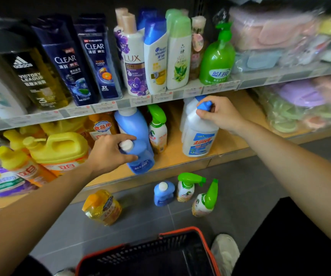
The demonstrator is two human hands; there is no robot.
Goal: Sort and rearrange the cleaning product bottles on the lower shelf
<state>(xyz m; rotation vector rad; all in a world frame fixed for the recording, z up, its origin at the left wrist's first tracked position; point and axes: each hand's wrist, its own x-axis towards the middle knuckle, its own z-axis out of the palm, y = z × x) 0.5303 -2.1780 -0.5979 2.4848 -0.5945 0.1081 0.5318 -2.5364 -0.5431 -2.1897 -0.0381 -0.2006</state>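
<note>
My left hand (108, 151) grips the neck of a blue bottle with a white cap (140, 158) at the front edge of the lower shelf (180, 156). My right hand (220, 114) pinches the blue cap of a white bottle (199, 136) standing on the same shelf. Between them stand a taller blue bottle (130, 121) and a green-trigger spray bottle (157, 128). Yellow and orange jugs (59, 150) fill the shelf's left side. On the floor stand a small blue bottle (163, 193), two green-trigger sprays (186, 187) (205, 200) and an orange refill bottle (102, 209).
A red-rimmed black shopping basket (160, 253) sits on the grey floor in front of me, a white shoe (225, 251) beside it. The upper shelf holds shampoo bottles (92, 56) and a green pump bottle (217, 56). Bagged sponges and cloths (300, 56) fill the right shelves.
</note>
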